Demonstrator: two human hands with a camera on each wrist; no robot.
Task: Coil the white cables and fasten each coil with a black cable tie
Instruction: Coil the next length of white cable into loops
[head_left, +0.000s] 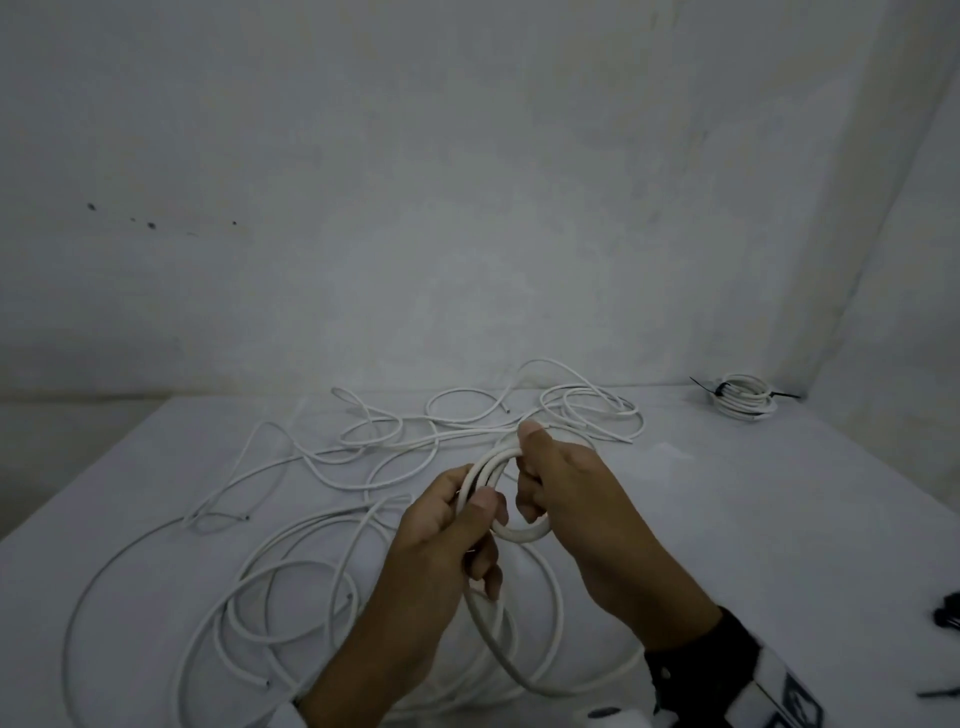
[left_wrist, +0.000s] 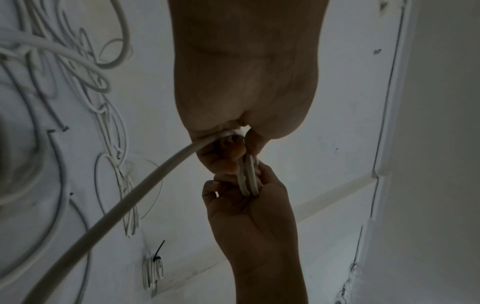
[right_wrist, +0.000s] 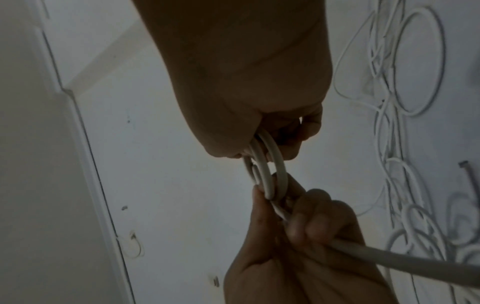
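Far right of worktop (head_left: 779, 519): one tied coil (head_left: 743, 397) lying done. Centre frame: left hand (head_left: 441, 540) and right hand (head_left: 576, 499) fingers pinching new coil (head_left: 519, 535), few turns; loose cables (head_left: 363, 447) waiting.

left hand (head_left: 441, 525): bare, wearing no glove, a bit of white showing at the wrist
right hand (head_left: 576, 499): bare, wearing a black wrist strap (head_left: 701, 665) carrying a white box with black marks

both hands raised, close together; left hand (head_left: 441, 525) fingers curled, right hand (head_left: 566, 488) fingers curled, thumb up.
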